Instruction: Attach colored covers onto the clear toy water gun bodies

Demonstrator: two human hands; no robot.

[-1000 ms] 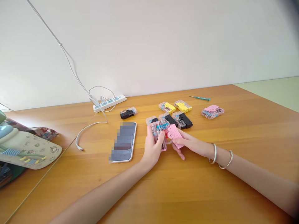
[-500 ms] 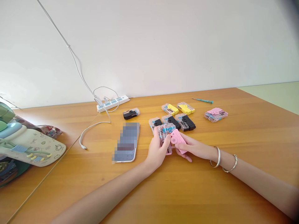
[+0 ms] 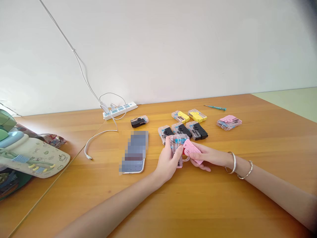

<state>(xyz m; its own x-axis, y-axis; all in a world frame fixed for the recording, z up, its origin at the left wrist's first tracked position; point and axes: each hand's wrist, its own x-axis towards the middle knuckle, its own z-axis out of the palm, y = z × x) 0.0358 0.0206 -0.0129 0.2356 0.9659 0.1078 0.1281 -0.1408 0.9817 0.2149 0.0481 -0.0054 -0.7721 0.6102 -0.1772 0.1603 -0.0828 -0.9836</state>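
My left hand (image 3: 169, 162) is closed round the clear plastic body of a pink folding toy gun (image 3: 178, 142), blue parts showing inside it. My right hand (image 3: 206, 156) grips the gun's pink hinged part (image 3: 192, 151) at the right, thumb on top. A clear loop like a trigger guard shows between the two hands. Just beyond lie black-and-clear toy guns of the same folded kind, a left one (image 3: 166, 132), a middle one (image 3: 182, 129) and a right one (image 3: 198, 130). My fingers under the held gun are partly hidden.
Two yellow toy guns (image 3: 197, 115) lie farther back, a pink one (image 3: 229, 122) to the right, a black one (image 3: 139, 121) to the left. A screwdriver (image 3: 215, 107), phone (image 3: 135, 152), power strip (image 3: 120, 110), white cable (image 3: 86, 148) and bottle (image 3: 47, 155) are also on the table.
Both hands have shifted slightly right and toward me with the toy gun. Its pink part has swung a little away from the clear body, showing more of the loop.
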